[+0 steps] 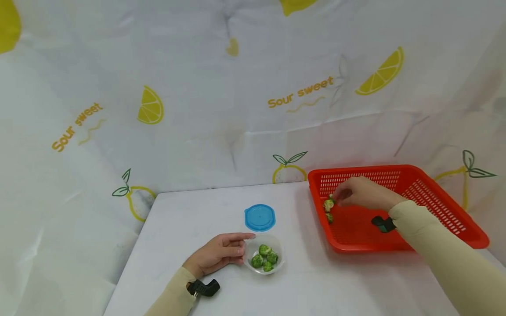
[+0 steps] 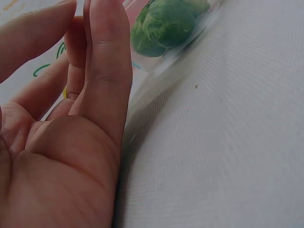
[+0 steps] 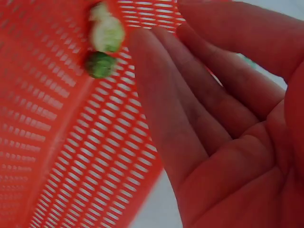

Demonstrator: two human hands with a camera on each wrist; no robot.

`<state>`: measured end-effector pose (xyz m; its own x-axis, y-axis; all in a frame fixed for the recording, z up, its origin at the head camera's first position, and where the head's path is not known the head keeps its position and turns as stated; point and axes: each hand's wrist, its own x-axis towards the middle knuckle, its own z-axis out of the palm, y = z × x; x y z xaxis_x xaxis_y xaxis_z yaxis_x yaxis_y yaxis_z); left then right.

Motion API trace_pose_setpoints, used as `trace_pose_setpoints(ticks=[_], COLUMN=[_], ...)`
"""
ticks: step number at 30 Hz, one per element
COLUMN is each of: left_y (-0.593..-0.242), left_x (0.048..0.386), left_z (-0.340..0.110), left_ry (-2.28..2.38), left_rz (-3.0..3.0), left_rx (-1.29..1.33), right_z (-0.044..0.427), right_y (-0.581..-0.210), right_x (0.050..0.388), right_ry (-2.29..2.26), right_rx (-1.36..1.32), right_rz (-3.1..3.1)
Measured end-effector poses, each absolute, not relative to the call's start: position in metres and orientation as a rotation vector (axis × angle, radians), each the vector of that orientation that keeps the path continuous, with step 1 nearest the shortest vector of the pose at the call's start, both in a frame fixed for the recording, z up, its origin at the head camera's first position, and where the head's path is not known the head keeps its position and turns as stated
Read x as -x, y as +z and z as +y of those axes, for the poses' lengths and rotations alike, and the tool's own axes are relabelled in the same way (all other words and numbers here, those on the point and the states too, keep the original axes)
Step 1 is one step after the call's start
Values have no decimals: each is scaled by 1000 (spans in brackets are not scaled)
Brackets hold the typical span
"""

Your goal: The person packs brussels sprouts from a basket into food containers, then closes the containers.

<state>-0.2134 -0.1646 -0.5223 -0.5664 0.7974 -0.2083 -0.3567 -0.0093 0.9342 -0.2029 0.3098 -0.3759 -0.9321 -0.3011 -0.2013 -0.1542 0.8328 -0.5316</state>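
On the left, my left hand point(image 1: 221, 253) touches the side of a clear round bowl point(image 1: 258, 273) with fairly straight fingers. Several green Brussels sprouts point(image 1: 264, 250) lie inside it; one sprout point(image 2: 164, 26) shows past the fingers in the left wrist view. My right hand point(image 1: 363, 193) reaches into a red perforated basket point(image 1: 369, 245), above its left part. Nothing shows between its fingers, which are loosely bent. Close to the fingertips, a few Brussels sprouts point(image 1: 328, 205) lie along the basket's left wall; the right wrist view shows a pale sprout point(image 3: 108, 34) and a greener sprout point(image 3: 99, 65).
A blue round lid point(image 1: 259, 217) lies flat on the white-covered table point(image 1: 178, 219) just behind the bowl. At the back hangs a white sheet point(image 1: 205, 87) with lemon prints. The basket stands at the table's right side.
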Motion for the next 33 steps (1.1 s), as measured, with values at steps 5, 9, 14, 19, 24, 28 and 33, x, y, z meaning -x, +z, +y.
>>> trace_pose_setpoints(ticks=[5, 9, 14, 19, 24, 28, 33], left_y=[-522, -523, -525, -525, -523, -520, -519], left_x=[211, 211, 214, 216, 215, 213, 212], left_z=[-167, -167, -165, -163, -163, -164, -165], left_ry=[1724, 1731, 1738, 1745, 1742, 1745, 1747], left_rz=[1398, 1390, 1374, 1362, 1367, 1365, 1360], left_rx=[-500, -497, -532, -555, -564, -564, -541], right_z=[309, 306, 303, 300, 295, 292, 290], right_y=[-395, -406, -412, -416, -418, -417, -418], right_x=[216, 223, 226, 226, 226, 227, 228], right_ry=[-787, -761, -747, -714, -686, -655, -643], right_rx=[311, 305, 287, 256, 245, 248, 268], right_rz=[2659, 2617, 2591, 2593, 2584, 2587, 2592])
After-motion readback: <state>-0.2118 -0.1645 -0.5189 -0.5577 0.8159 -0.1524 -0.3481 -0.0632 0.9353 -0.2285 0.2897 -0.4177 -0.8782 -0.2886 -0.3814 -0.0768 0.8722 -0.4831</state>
